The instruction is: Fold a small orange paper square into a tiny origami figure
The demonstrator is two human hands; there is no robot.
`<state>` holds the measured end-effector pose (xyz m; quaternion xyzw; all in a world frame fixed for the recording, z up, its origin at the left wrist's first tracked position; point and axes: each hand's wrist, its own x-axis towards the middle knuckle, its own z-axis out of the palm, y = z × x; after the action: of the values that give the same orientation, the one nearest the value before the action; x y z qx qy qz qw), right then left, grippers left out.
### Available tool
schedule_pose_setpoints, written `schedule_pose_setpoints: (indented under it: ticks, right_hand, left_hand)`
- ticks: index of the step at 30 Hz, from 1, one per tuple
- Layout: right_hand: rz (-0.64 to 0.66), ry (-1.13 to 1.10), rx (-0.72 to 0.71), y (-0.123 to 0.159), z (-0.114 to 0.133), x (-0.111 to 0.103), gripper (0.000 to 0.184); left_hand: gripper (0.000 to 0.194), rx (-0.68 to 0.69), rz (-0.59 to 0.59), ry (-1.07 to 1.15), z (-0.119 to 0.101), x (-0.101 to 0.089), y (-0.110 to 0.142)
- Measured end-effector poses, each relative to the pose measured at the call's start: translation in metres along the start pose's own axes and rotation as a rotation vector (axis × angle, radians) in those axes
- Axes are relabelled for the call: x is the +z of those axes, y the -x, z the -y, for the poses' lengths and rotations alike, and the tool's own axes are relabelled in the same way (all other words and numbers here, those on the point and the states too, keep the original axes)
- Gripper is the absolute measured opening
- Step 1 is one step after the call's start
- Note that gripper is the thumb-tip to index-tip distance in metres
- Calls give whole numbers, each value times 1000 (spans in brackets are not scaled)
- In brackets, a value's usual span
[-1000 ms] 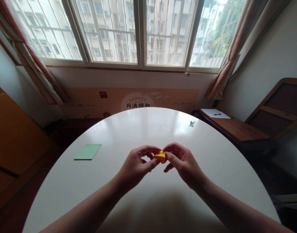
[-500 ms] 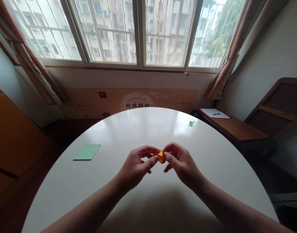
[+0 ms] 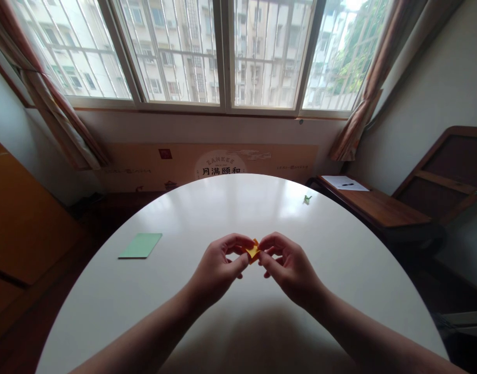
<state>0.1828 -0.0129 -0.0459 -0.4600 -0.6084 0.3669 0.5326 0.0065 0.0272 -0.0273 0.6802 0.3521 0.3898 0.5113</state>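
Note:
Between my two hands, above the middle of the white table, is a small folded piece of orange-yellow paper. My left hand pinches its left side between thumb and fingers. On the right side, my right hand is closed on it with thumb and index finger. The fingertips cover both side edges of the paper. Its brighter yellow middle shows between them.
A stack of light green paper squares lies on the table's left. A small green folded paper figure stands near the far right edge. Beyond the table are a wooden side table holding a white sheet and a pen.
The orange paper has shifted slightly left and turned, showing more of its yellow middle. My right hand has moved a little left with it; my left hand has barely moved.

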Motion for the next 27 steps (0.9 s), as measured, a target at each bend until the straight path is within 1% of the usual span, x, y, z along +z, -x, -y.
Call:
schedule_pose_setpoints:
  ticks: [5,9,11,14,17,21,27]
  right_hand:
    - [-10,70,-73,1,-2,2,8]
    - [6,48,-76,1,-1,3,9]
    - [30,-7,-53,1,0,3,13]
    - [65,-175,6,0,1,2,20]
    - [58,-314,92,-2,-1,0,28]
    - [67,-347,188,-4,-2,-2,34]
    - [104,-371,224,-3,-1,-1,36]
  left_hand:
    - [18,13,-11,-5,1,0,-2]
    - [17,2,-41,-2,0,1,-3]
    - [16,0,-58,4,0,0,-3]
    - [14,-5,-85,22,-1,-1,-3]
    - [14,-12,-119,52,-2,-1,-3]
    - [15,-18,-133,77,-2,-1,-3]
    - [14,0,-130,44,-2,-1,-2]
